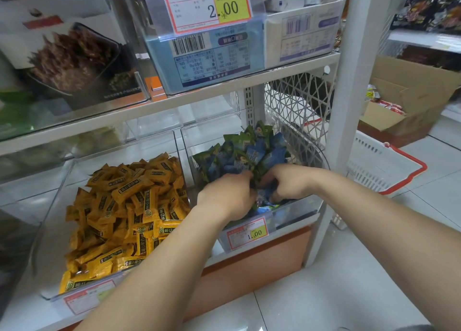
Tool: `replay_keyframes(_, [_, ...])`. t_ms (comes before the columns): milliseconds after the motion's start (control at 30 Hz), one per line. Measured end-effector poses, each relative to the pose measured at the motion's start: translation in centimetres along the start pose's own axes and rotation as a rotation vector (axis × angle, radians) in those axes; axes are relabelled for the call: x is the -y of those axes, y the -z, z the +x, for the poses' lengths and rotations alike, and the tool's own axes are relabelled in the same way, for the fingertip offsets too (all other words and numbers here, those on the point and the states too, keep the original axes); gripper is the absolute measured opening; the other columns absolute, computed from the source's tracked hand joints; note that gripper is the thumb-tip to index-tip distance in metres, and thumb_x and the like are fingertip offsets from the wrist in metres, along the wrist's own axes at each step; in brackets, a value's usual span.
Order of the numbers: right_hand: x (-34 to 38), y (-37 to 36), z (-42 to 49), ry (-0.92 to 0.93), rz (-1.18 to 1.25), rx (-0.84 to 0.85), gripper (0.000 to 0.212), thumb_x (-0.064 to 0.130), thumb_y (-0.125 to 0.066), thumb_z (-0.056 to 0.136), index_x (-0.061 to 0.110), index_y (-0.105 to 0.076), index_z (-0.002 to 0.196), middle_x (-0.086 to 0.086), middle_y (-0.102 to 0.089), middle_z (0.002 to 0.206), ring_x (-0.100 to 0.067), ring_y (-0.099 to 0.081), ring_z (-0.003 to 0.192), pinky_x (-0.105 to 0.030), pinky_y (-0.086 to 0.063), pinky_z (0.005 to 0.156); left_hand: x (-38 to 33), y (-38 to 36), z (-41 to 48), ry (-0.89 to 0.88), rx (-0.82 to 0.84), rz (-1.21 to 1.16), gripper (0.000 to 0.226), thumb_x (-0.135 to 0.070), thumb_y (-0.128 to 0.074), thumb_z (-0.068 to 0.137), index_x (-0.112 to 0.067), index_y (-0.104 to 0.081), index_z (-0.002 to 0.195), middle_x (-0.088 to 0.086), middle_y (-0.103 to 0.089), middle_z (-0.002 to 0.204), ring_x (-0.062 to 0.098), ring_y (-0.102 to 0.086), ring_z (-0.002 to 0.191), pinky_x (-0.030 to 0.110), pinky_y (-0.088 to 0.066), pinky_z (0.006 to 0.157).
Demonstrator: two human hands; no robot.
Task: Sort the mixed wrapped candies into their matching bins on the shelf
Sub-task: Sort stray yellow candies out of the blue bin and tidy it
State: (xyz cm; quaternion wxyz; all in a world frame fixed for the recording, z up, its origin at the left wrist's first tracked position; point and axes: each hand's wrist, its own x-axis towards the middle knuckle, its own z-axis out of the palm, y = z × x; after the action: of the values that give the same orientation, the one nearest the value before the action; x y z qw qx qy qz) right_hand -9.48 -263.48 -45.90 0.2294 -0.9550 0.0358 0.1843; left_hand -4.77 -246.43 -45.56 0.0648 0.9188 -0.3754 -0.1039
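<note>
A clear bin (294,212) on the bottom shelf holds a heap of mixed green and blue wrapped candies (245,150). Both my hands are buried in the near side of that heap. My left hand (228,196) has its fingers curled down among the wrappers. My right hand (284,181) sits just to its right, fingers curled into the candies. What each hand's fingertips hold is hidden by the wrappers. To the left, a second clear bin (57,231) is full of yellow-orange wrapped candies (124,206).
A price tag (248,233) hangs on the front of the mixed bin. The shelf above carries boxed goods and a large price label (207,5). A white basket with red handle (384,166) and a cardboard box (409,101) stand on the floor at right.
</note>
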Motion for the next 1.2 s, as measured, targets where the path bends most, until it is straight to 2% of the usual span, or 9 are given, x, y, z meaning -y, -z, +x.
replay_keyframes(67, [0.3, -0.2, 0.1, -0.013, -0.019, 0.007, 0.021, 0.012, -0.065, 0.085, 0.005, -0.070, 0.104, -0.009, -0.065, 0.086, -0.024, -0.053, 0.076, -0.032, -0.038, 0.064, -0.2, -0.4, 0.2, 0.003, 0.063, -0.044, 0.041, -0.052, -0.047, 0.095, -0.031, -0.055, 0.129, 0.004, -0.064, 0.121, 0.027, -0.060, 0.107, 0.043, -0.054, 0.087])
replay_keyframes(133, [0.3, -0.4, 0.2, -0.032, 0.015, -0.006, 0.020, 0.010, -0.059, 0.085, 0.001, -0.069, 0.100, -0.012, -0.063, 0.083, -0.023, -0.050, 0.076, -0.032, -0.035, 0.065, -0.3, -0.5, 0.3, 0.030, 0.113, -0.027, 0.041, -0.056, -0.048, 0.094, -0.031, -0.062, 0.124, 0.004, -0.067, 0.115, 0.026, -0.062, 0.102, 0.041, -0.055, 0.085])
replay_keyframes(333, [0.4, -0.9, 0.5, -0.011, 0.125, -0.162, 0.027, 0.020, -0.063, 0.093, 0.020, -0.070, 0.119, 0.004, -0.068, 0.115, -0.014, -0.062, 0.104, -0.022, -0.042, 0.080, -0.1, -1.2, -0.1, 0.065, 0.153, 0.058, 0.036, -0.047, -0.046, 0.097, -0.023, -0.066, 0.115, 0.004, -0.068, 0.098, 0.027, -0.063, 0.089, 0.038, -0.055, 0.075])
replay_keyframes(467, [0.5, -1.0, 0.6, -0.008, 0.109, -0.145, 0.032, 0.016, -0.069, 0.088, 0.020, -0.067, 0.120, -0.001, -0.068, 0.110, -0.018, -0.064, 0.097, -0.027, -0.051, 0.080, -0.1, -1.7, -0.1, 0.085, 0.114, -0.171, 0.026, -0.032, -0.058, 0.095, -0.017, -0.071, 0.111, 0.003, -0.070, 0.092, 0.022, -0.063, 0.083, 0.030, -0.047, 0.067])
replay_keyframes(633, [0.3, -0.6, -0.1, 0.034, 0.233, -0.074, 0.033, 0.016, -0.071, 0.088, 0.017, -0.069, 0.121, -0.003, -0.072, 0.112, -0.023, -0.067, 0.103, -0.038, -0.052, 0.094, -0.2, -2.5, -0.7, 0.147, -0.088, -0.642, 0.034, -0.003, -0.069, 0.081, -0.027, -0.075, 0.104, -0.006, -0.072, 0.101, 0.013, -0.066, 0.092, 0.025, -0.055, 0.081])
replay_keyframes(733, [0.2, -0.7, -0.4, 0.059, 0.286, -0.118, 0.027, 0.016, -0.075, 0.086, 0.013, -0.070, 0.113, -0.004, -0.073, 0.107, -0.024, -0.067, 0.099, -0.038, -0.052, 0.090, -0.2, -2.4, -0.8, 0.132, -0.139, -0.824, 0.039, 0.006, -0.071, 0.075, -0.028, -0.075, 0.094, -0.004, -0.073, 0.100, 0.015, -0.068, 0.092, 0.029, -0.057, 0.083])
replay_keyframes(833, [0.1, -0.4, -0.9, 0.071, 0.291, -0.198, 0.020, 0.022, -0.081, 0.081, 0.015, -0.071, 0.097, 0.003, -0.071, 0.091, -0.016, -0.064, 0.083, -0.030, -0.049, 0.077, -0.4, -2.4, -0.7, 0.105, -0.197, -0.914, 0.037, 0.002, -0.077, 0.075, -0.033, -0.069, 0.083, -0.011, -0.071, 0.090, 0.014, -0.068, 0.087, 0.023, -0.057, 0.075])
replay_keyframes(1033, [0.9, 0.7, -2.2, 0.094, 0.578, -0.448, 0.016, 0.014, -0.080, 0.081, 0.010, -0.074, 0.095, -0.012, -0.074, 0.092, -0.020, -0.067, 0.081, -0.030, -0.052, 0.074, -0.5, -2.1, -0.6, 0.079, -0.337, -0.758, 0.039, -0.032, -0.075, 0.083, -0.027, -0.064, 0.120, -0.014, -0.068, 0.113, 0.004, -0.061, 0.104, 0.025, -0.049, 0.089])
replay_keyframes(1200, [2.0, 0.9, -3.0, 0.152, 0.978, -0.430, 0.026, -0.004, -0.074, 0.081, 0.012, -0.071, 0.101, -0.014, -0.075, 0.100, -0.017, -0.071, 0.084, -0.033, -0.059, 0.077, -0.7, -0.2, -1.3, 0.050, -0.510, -0.793, 0.009, -0.033, -0.070, 0.088, -0.036, -0.063, 0.092, -0.016, -0.070, 0.088, -0.002, -0.064, 0.085, 0.026, -0.053, 0.076])
